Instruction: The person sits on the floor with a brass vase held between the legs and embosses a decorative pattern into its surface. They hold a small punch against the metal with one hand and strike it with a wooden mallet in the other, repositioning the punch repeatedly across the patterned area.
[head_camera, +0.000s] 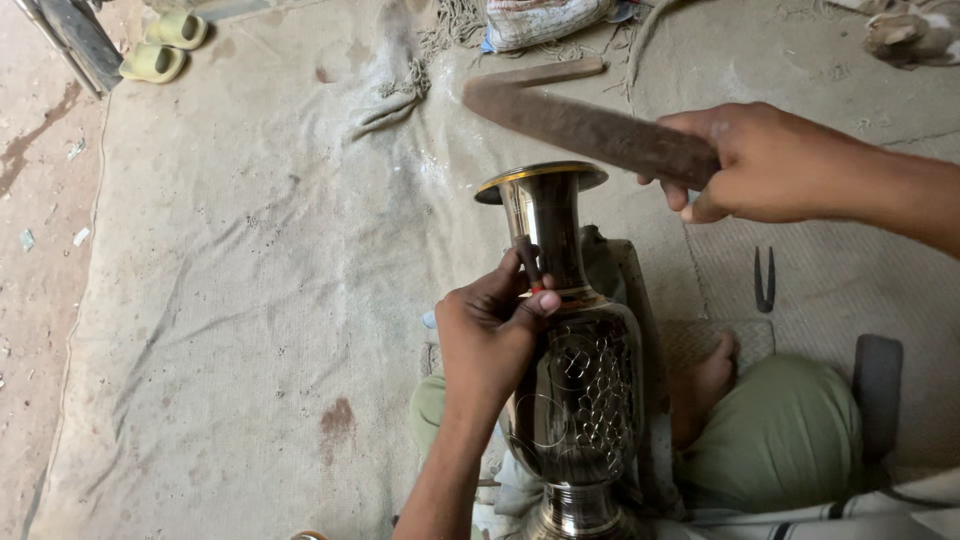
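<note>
Item: polished metal vase (575, 380), tall, with flared gold-edged rim and an engraved lattice pattern on the belly; it stands upright between the seated person's legs, its base at the lower edge of the view. Left hand (490, 335): closed around a short dark punch (527, 262), pinched between thumb and fingers, with its tip set against the vase's neck just above the shoulder band. Right hand (770, 165): fisted on one end of a long, flat, rust-brown beater (590, 128), which is raised above and just behind the vase's rim, not touching it. Surroundings: a bare foot (705, 378) and olive-green trouser leg (785, 435) beside the vase; a worn grey cloth (250, 280) spread over the floor; small dark tongs (765, 280) lying on the cloth to the right; a pair of yellow-green slippers (165, 45) at the cloth's far left corner; a wooden stick (545, 73) lying beyond the beater.
</note>
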